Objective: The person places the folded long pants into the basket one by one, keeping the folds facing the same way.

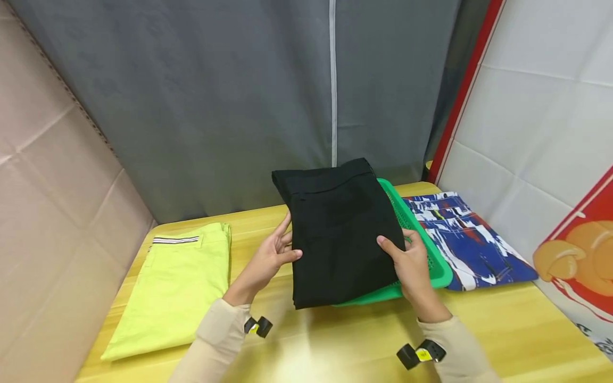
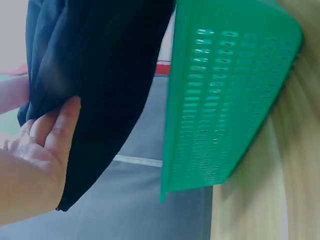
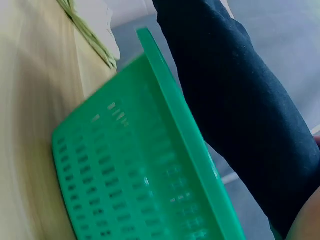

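Observation:
A folded pair of black trousers (image 1: 342,239) is held up between both hands, above a green plastic basket (image 1: 442,271). My left hand (image 1: 268,260) grips its left edge, thumb in front and fingers behind; the left wrist view shows those fingers (image 2: 62,125) against the dark cloth. On the opposite edge, my right hand (image 1: 412,263) pinches the trousers with the thumb on top. Only a sliver of that hand shows in the right wrist view, beside the black cloth (image 3: 240,95). The trousers hide most of the basket's inside.
Folded yellow-green trousers (image 1: 177,287) with a striped waistband detail lie on the wooden table (image 1: 306,351) at left. A folded blue, white and red patterned garment (image 1: 469,239) lies right of the basket. A grey curtain (image 1: 230,106) hangs behind, with pale sheets at both sides.

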Motion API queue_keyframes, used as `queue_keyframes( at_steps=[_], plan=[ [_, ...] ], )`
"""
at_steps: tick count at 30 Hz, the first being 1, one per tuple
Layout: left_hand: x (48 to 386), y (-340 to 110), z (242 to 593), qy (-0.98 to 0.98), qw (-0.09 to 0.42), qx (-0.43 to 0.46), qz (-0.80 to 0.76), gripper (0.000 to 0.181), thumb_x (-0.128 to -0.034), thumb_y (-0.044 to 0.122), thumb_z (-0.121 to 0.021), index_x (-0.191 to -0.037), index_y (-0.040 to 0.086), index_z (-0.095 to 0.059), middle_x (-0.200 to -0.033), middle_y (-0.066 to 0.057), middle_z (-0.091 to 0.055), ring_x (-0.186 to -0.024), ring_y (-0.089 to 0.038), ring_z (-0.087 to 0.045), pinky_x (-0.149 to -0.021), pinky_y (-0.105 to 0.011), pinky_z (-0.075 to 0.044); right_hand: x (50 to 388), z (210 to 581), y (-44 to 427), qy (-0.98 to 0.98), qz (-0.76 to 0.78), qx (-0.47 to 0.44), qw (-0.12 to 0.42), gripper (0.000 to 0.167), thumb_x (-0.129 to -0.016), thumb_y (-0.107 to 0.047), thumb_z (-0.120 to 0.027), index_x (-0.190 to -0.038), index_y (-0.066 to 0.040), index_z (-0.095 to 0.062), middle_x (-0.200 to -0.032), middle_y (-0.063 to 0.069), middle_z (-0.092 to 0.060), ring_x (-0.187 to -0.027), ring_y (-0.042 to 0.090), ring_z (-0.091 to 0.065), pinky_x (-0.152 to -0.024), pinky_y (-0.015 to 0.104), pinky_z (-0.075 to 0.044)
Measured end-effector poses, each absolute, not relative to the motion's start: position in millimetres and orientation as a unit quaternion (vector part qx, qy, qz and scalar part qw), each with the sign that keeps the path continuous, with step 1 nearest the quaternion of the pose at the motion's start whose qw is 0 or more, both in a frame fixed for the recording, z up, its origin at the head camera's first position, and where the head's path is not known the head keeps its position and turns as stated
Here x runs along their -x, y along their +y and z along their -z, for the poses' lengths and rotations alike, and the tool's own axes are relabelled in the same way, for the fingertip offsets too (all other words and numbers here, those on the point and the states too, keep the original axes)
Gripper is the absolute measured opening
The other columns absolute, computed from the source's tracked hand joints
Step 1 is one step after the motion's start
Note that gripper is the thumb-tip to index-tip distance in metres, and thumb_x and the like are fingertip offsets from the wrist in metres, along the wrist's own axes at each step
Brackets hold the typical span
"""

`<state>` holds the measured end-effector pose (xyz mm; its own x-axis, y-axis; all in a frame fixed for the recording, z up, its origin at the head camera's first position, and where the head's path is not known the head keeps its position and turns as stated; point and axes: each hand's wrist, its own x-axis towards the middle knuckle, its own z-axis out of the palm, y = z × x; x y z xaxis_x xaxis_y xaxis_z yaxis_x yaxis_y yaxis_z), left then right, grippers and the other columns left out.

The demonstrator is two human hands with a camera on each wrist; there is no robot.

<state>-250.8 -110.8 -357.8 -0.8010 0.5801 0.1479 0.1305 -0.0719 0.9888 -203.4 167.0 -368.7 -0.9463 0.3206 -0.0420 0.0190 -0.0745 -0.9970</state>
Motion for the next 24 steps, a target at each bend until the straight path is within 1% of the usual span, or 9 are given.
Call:
queue_keyframes(
  at_steps=[3,6,9,12,17,19,22,24],
  plan=[
    [256.0,-100.4,362.1,0.67,0.171,-0.253,-0.677,0.089,-0.0924,-0.002,-0.058,-0.157,0.022,0.0,-0.157,-0.014,-0.03,-0.132,-0.031,-0.048,-0.106,-0.037,-0.044,205.4,369.1,177.9,-0.683,-0.711,0.132,0.105,0.043,-0.09,-0.026,-0.068,-0.12,-0.01,-0.042,-0.078,-0.017,-0.065,-0.063,0.006,-0.068,-0.061,0.026,-0.058],
    [261.9,-90.8,367.8,0.666,0.177,-0.245,-0.682,0.088,-0.0926,-0.004,-0.055,-0.156,0.022,-0.001,-0.157,-0.012,-0.03,-0.132,-0.029,-0.048,-0.109,-0.039,-0.041,207.7,370.4,187.0,-0.689,-0.704,0.137,0.103,0.044,-0.091,-0.028,-0.068,-0.121,-0.011,-0.041,-0.078,-0.018,-0.064,-0.063,0.005,-0.068,-0.061,0.025,-0.057],
    [268.4,-82.9,373.5,0.651,0.182,-0.248,-0.694,0.086,-0.0917,-0.007,-0.05,-0.157,0.021,-0.001,-0.157,-0.013,-0.03,-0.135,-0.028,-0.045,-0.111,-0.04,-0.038,210.2,372.2,194.2,-0.69,-0.703,0.142,0.1,0.047,-0.09,-0.028,-0.068,-0.124,-0.01,-0.041,-0.079,-0.018,-0.063,-0.063,0.004,-0.067,-0.061,0.024,-0.057],
    [274.3,-76.1,377.7,0.642,0.186,-0.253,-0.7,0.085,-0.0908,-0.009,-0.048,-0.157,0.02,-0.002,-0.157,-0.013,-0.029,-0.138,-0.028,-0.04,-0.113,-0.042,-0.034,212.3,374.3,200.1,-0.689,-0.702,0.147,0.101,0.046,-0.09,-0.027,-0.068,-0.124,-0.01,-0.041,-0.079,-0.019,-0.062,-0.063,0.004,-0.067,-0.061,0.024,-0.057],
    [281.4,-65.0,380.2,0.644,0.189,-0.249,-0.698,0.086,-0.0895,-0.008,-0.048,-0.157,0.019,-0.002,-0.158,-0.012,-0.025,-0.142,-0.026,-0.033,-0.116,-0.045,-0.029,216.1,377.5,208.8,-0.675,-0.712,0.153,0.114,0.036,-0.089,-0.025,-0.07,-0.114,-0.016,-0.044,-0.076,-0.02,-0.064,-0.061,0.003,-0.067,-0.059,0.023,-0.057],
    [283.2,-60.7,380.4,0.645,0.189,-0.241,-0.7,0.086,-0.0882,-0.009,-0.048,-0.157,0.019,-0.003,-0.158,-0.012,-0.025,-0.142,-0.026,-0.033,-0.116,-0.044,-0.029,217.7,378.8,211.6,-0.67,-0.717,0.152,0.117,0.033,-0.089,-0.023,-0.07,-0.11,-0.018,-0.045,-0.076,-0.021,-0.065,-0.061,0.003,-0.067,-0.059,0.022,-0.057],
    [285.8,-56.1,381.1,0.651,0.19,-0.234,-0.697,0.087,-0.0872,-0.011,-0.048,-0.156,0.017,-0.003,-0.158,-0.013,-0.025,-0.142,-0.027,-0.032,-0.116,-0.044,-0.029,219.4,381.1,216.2,-0.676,-0.711,0.155,0.116,0.033,-0.09,-0.025,-0.069,-0.111,-0.019,-0.045,-0.077,-0.022,-0.064,-0.062,0.002,-0.066,-0.058,0.022,-0.056],
    [287.2,-53.8,382.3,0.658,0.192,-0.232,-0.69,0.087,-0.0873,-0.012,-0.048,-0.156,0.015,-0.003,-0.157,-0.015,-0.025,-0.144,-0.027,-0.029,-0.116,-0.045,-0.028,220.4,383.4,219.1,-0.681,-0.706,0.156,0.113,0.033,-0.09,-0.026,-0.068,-0.112,-0.018,-0.045,-0.076,-0.023,-0.063,-0.062,0.002,-0.066,-0.058,0.021,-0.056]
  ],
)
